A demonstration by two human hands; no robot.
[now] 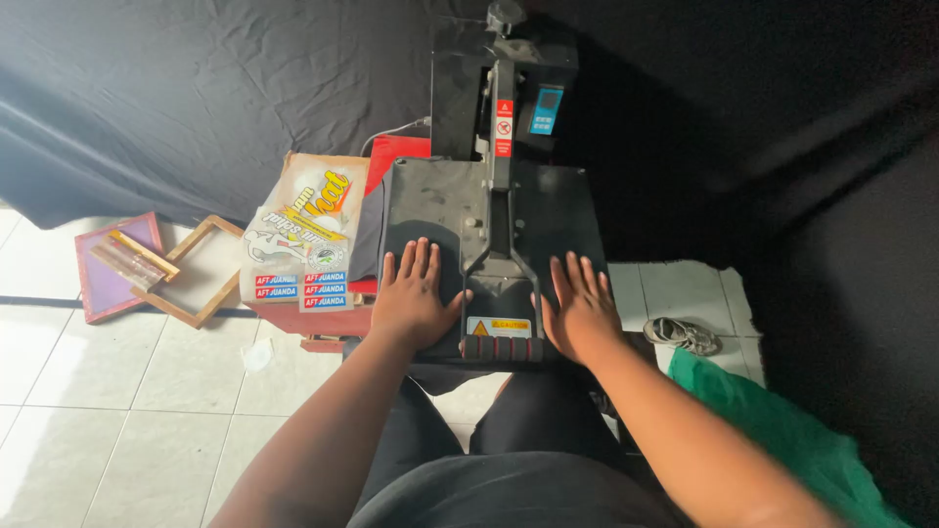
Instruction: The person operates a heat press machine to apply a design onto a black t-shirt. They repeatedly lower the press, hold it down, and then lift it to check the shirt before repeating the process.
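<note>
A black heat press stands in front of me with its upper plate lowered. My left hand lies flat, fingers spread, on the plate's left near corner. On the right near side my right hand rests flat in the same way. Between the two hands sits the press handle with its ribbed red and black grip. Neither hand holds anything. Dark cloth sticks out at the left side of the press. A control box with a blue display is at the back.
Printed transfer sheets lie on a red stand left of the press. Wooden screen frames and a purple frame lie on the white tiled floor. Green cloth is at the right, a sandal beyond it. Black cloth backdrop behind.
</note>
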